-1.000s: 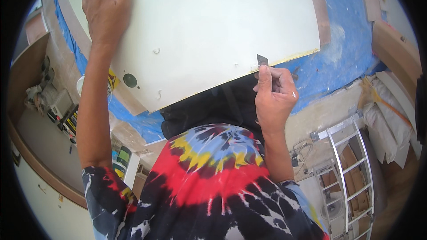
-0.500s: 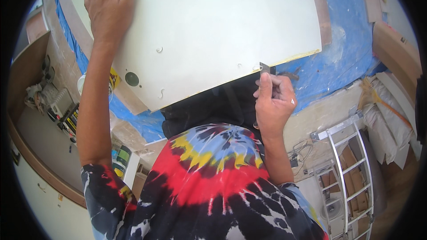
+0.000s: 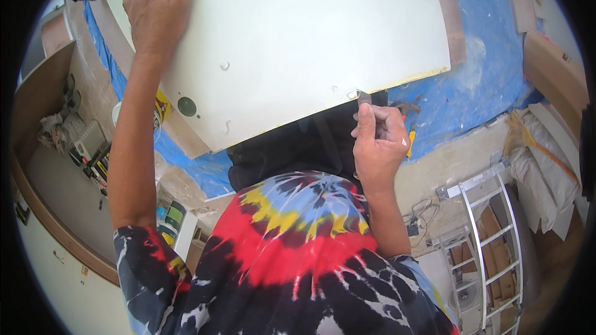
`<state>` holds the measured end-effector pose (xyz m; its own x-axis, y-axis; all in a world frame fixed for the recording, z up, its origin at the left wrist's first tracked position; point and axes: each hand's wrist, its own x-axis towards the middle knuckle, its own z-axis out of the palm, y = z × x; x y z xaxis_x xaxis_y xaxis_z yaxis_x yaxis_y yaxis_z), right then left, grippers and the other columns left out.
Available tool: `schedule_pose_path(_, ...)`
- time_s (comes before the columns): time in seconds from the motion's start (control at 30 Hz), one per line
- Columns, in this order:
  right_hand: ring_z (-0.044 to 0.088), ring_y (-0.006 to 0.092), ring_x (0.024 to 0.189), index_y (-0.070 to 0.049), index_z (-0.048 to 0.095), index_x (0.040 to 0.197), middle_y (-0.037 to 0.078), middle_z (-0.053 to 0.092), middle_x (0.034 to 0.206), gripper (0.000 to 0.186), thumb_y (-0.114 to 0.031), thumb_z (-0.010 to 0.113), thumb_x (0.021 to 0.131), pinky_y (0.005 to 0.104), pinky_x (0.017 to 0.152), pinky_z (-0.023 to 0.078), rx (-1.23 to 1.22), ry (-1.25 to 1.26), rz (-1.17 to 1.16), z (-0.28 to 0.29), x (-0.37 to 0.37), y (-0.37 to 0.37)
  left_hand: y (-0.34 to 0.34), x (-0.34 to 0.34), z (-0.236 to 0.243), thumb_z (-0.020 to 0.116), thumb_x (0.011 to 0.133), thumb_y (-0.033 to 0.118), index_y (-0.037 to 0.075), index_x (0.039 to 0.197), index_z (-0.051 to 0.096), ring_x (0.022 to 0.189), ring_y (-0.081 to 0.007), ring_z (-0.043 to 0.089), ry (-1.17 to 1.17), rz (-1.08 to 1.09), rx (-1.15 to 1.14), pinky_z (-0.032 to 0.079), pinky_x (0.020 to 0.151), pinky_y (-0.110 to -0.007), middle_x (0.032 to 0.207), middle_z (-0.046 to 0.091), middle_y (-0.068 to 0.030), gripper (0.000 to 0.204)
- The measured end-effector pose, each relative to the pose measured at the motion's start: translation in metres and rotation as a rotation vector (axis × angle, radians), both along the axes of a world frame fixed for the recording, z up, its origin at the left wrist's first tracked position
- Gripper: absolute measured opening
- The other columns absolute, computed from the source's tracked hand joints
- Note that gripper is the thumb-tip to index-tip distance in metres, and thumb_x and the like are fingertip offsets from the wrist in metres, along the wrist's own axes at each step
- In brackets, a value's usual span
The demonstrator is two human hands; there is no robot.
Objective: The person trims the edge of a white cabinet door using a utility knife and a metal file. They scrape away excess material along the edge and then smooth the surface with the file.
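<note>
My left hand (image 3: 155, 12) lies with outstretched fingers on the upper left of a white panel (image 3: 298, 24). In my right hand (image 3: 379, 139), a flat metal blade (image 3: 363, 96) is pinched, its tip against the panel's near edge, which has a thin yellowish line along it. A small pale curl sits beside the blade, and a few more lie on the panel. A round dark hole (image 3: 187, 106) is near the panel's lower left corner.
Blue sheeting (image 3: 465, 124) surrounds the panel, with tools (image 3: 410, 111) partly behind my right hand. An aluminium ladder (image 3: 496, 242) and wrapped bundles (image 3: 540, 167) are at right. Assorted gear (image 3: 87, 142) and a wooden board (image 3: 43, 86) are at left.
The blade and my right hand have dropped lower, the blade's tip moving down onto the edge. My left hand and the panel appear shifted slightly right in the view.
</note>
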<state>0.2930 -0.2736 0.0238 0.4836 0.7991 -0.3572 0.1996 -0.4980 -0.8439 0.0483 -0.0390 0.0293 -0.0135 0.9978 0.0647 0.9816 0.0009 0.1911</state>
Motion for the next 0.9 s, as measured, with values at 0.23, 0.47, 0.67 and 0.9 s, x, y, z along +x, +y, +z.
schedule_pose_path(0.23, 0.06, 0.0112, 0.062, 0.002, 0.065, 0.088, 0.008, 0.067, 0.073, 0.016, -0.011, 0.072, 0.095, 0.0282, 0.059, 0.048, -0.006, 0.022, 0.007, -0.002, -0.011, 0.015, 0.002, 0.003, 0.001, 0.045, 0.105, 0.036, 0.002, 0.151, 0.042, 0.15, -0.0339, 0.025, 0.02, 0.028, -0.036, 0.019, 0.125, -0.046, 0.159, 0.035, -0.0172, 0.057)
schedule_pose_path(0.47, 0.058, 0.007, 0.059, 0.001, 0.062, 0.092, 0.006, 0.066, 0.077, 0.017, -0.014, 0.068, 0.099, 0.0221, 0.054, 0.046, 0.049, -0.125, 0.158, -0.004, 0.0, 0.002, 0.004, 0.001, 0.006, 0.045, 0.104, 0.036, 0.001, 0.151, 0.042, 0.15, -0.0341, 0.025, -0.002, 0.042, -0.063, 0.019, 0.125, -0.046, 0.159, 0.034, -0.0176, 0.058)
schedule_pose_path(0.67, 0.063, 0.0195, 0.061, 0.002, 0.063, 0.085, 0.01, 0.067, 0.073, 0.016, -0.009, 0.072, 0.094, 0.0304, 0.061, 0.051, 0.003, -0.032, 0.02, -0.002, -0.01, 0.001, -0.001, 0.004, 0.006, 0.045, 0.105, 0.038, 0.003, 0.152, 0.039, 0.151, -0.0327, 0.023, -0.013, 0.028, -0.043, 0.018, 0.125, -0.046, 0.161, 0.032, -0.016, 0.059)
schedule_pose_path(0.9, 0.057, 0.0066, 0.057, 0.001, 0.061, 0.089, 0.005, 0.066, 0.077, 0.019, -0.013, 0.068, 0.099, 0.0225, 0.052, 0.045, 0.15, -0.162, 0.17, -0.005, -0.016, 0.014, -0.002, 0.005, 0.001, 0.044, 0.105, 0.037, 0.004, 0.153, 0.039, 0.151, -0.0315, 0.023, 0.028, 0.033, -0.017, 0.017, 0.125, -0.045, 0.16, 0.033, -0.0145, 0.058)
